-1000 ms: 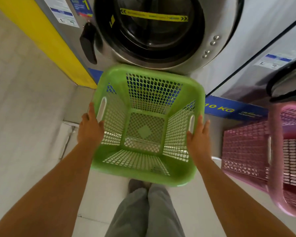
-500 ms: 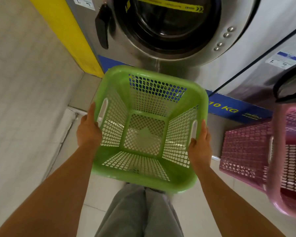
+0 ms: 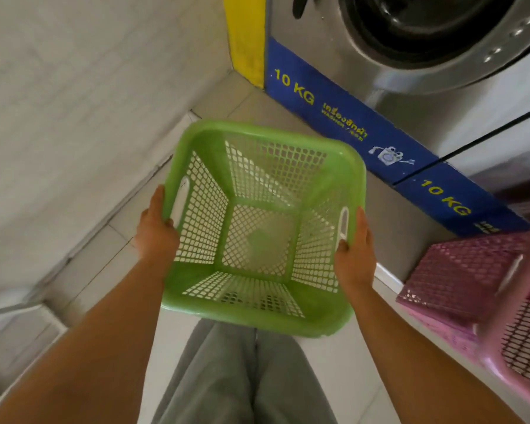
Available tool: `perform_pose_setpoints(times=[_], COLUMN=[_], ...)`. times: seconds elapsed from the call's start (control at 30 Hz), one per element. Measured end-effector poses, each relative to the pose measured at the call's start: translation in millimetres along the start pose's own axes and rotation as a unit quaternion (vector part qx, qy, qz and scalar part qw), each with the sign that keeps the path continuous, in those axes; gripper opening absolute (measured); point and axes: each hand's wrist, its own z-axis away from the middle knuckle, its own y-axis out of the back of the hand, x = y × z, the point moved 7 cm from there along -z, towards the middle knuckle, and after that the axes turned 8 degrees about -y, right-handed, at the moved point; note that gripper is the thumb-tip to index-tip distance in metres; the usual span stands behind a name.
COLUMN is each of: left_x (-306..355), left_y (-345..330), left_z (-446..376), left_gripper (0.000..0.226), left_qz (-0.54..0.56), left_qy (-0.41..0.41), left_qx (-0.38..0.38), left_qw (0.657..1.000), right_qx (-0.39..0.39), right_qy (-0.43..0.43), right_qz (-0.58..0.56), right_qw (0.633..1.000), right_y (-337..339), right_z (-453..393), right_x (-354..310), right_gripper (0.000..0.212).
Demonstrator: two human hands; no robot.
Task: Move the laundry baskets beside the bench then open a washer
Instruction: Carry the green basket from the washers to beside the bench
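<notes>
An empty green mesh laundry basket [image 3: 288, 136] hangs in the air in front of me, above the floor. My left hand [image 3: 155, 232] grips its left rim by the handle slot. My right hand [image 3: 354, 250] grips the right rim at the other slot. A pink mesh laundry basket [image 3: 459, 276] stands on the floor at the right, partly cut off by the frame edge. A steel front-loading washer [image 3: 318, 47] with a round dark door, shut, fills the top right. No bench is in view.
A white tiled wall [image 3: 74, 102] runs along the left. A yellow panel [image 3: 245, 41] stands in the corner beside the washer. A blue "10 KG" strip [image 3: 349, 117] runs along the washers' base. My grey trouser legs [image 3: 242, 377] are below the basket. Pale floor tiles lie underneath.
The green basket has come away from the washer front and swung left with both hands on it. The washer door has shifted to the upper right of the view.
</notes>
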Motion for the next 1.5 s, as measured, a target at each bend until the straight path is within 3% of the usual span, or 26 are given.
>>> perform_pose_setpoints(times=[0.33, 0.57, 0.83, 0.97, 1.1, 1.27, 1.5], left_x=[-189, -299, -370, -384, -374, -341, -258], left_y=[18, 31, 26, 13, 3, 0, -11], left_z=[68, 92, 97, 111, 127, 141, 154], left_gripper=[0.079, 0.077, 0.078, 0.074, 0.086, 0.083, 0.071], left_qz=[0.044, 0.011, -0.014, 0.023, -0.001, -0.130, -0.190], left_qy=[0.167, 0.191, 0.214, 0.243, 0.238, 0.144, 0.008], left_qx=[0.013, -0.004, -0.038, -0.065, -0.082, -0.129, -0.199], left_qw=[0.985, 0.981, 0.976, 0.968, 0.968, 0.972, 0.961], right_qx=[-0.074, -0.096, -0.135, -0.139, -0.165, -0.171, -0.163], right_qy=[0.086, 0.110, 0.100, 0.092, 0.124, 0.179, 0.157], right_qz=[0.048, 0.068, 0.116, 0.156, 0.251, 0.325, 0.313], right_qw=[0.992, 0.987, 0.979, 0.974, 0.946, 0.913, 0.922], right_y=[-98, -173, -243, -253, -250, -232, -167], right_z=[84, 137, 171, 186, 199, 213, 225], right_x=[-7, -10, 12, 26, 37, 39, 58], right_gripper=[0.079, 0.079, 0.079, 0.084, 0.084, 0.074, 0.069])
